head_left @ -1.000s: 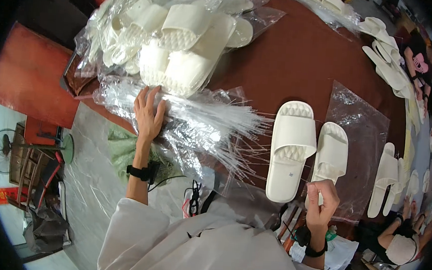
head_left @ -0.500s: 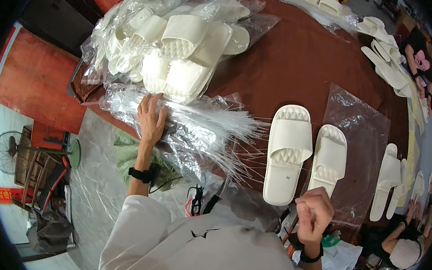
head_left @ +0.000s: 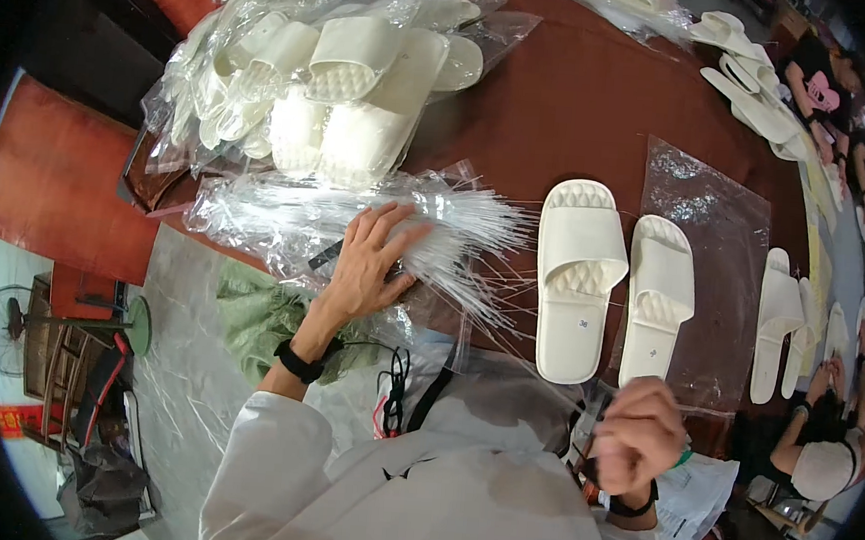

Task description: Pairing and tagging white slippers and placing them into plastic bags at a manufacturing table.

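Note:
My left hand [head_left: 368, 263] is open, fingers spread, over a bundle of thin white plastic strands [head_left: 466, 217] lying on clear plastic film [head_left: 245, 219]. Right of the strands' loose tips, a white slide slipper [head_left: 571, 325] lies sole down, its toe pointing away from me. A matching slipper [head_left: 659, 271] rests beside it, partly against a flat clear plastic bag [head_left: 714, 335]. Just below that slipper's heel is my right hand [head_left: 639, 435], blurred, with its fingers curled in. Whatever those fingers hold, if anything, cannot be made out.
A heap of bagged white slippers [head_left: 351, 74] stands at the far left of the brown table [head_left: 556, 88]. More slippers [head_left: 778, 314] lie along the right side. Several other people, one in a pale cap [head_left: 825, 471], are at the right. A fan [head_left: 10, 317] stands left.
My left hand has moved right along the strands toward their loose tips, its fingers spreading. My right hand stays near the slipper heels, now blurred. The whole view has shifted slightly.

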`<control>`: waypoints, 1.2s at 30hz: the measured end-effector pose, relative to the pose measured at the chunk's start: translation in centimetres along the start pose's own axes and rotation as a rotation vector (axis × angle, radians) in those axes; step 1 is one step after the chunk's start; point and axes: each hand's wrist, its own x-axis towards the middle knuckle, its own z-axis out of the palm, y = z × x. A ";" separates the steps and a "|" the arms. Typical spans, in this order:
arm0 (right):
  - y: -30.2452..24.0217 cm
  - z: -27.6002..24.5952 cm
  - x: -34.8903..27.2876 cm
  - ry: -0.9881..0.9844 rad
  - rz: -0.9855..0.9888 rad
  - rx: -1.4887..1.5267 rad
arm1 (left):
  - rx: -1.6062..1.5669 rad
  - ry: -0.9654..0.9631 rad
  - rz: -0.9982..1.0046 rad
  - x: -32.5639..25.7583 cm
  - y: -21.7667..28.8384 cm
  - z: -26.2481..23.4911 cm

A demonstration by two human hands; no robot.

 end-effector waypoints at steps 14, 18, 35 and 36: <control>1.6 0.1 -1.7 0.328 0.210 0.023 | -0.037 0.048 0.006 0.1 -0.2 0.9; 1.5 -5.1 -2.1 0.738 0.138 0.328 | -0.032 0.054 0.003 0.0 -0.2 0.5; -0.1 -3.0 -5.1 0.386 0.294 -0.194 | -0.606 -0.086 0.026 0.1 7.7 -6.8; 0.0 -2.5 -4.9 0.344 0.279 -0.183 | -0.912 -0.232 0.026 -0.3 8.5 -6.9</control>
